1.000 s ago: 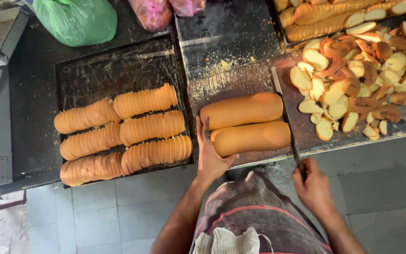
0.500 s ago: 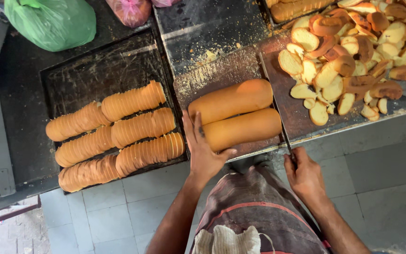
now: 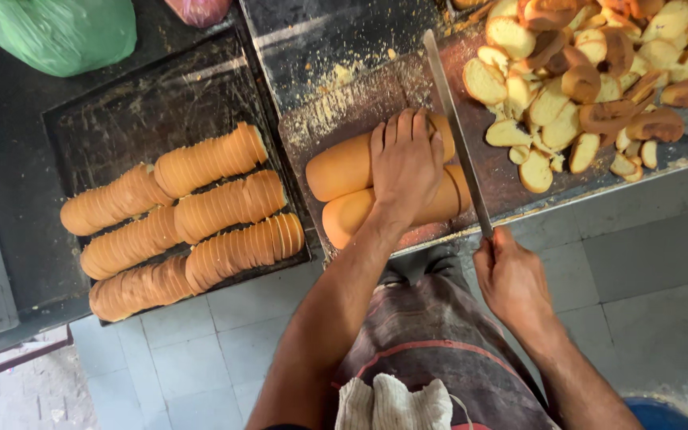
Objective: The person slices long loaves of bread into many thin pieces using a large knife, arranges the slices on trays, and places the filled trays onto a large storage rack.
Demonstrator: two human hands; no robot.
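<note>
Two long golden bread loaves (image 3: 342,171) lie side by side on a dark crumb-strewn board (image 3: 336,111). My left hand (image 3: 404,163) lies flat across both loaves, pressing down near their right ends. My right hand (image 3: 511,279) grips the handle of a long thin knife (image 3: 454,131), whose blade rests across the right ends of the loaves, just right of my left fingers. A thin slice stands at the loaves' right end beside the blade.
A black tray (image 3: 121,111) on the left holds rows of sliced bread (image 3: 181,215). A heap of cut toasted rounds (image 3: 591,80) covers the upper right. A green plastic bag (image 3: 61,32) sits top left. Grey floor tiles (image 3: 646,263) lie below the counter edge.
My left hand slid from the loaves' near left side up onto their right ends. The knife rose from below the counter edge and now lies across the loaf ends.
</note>
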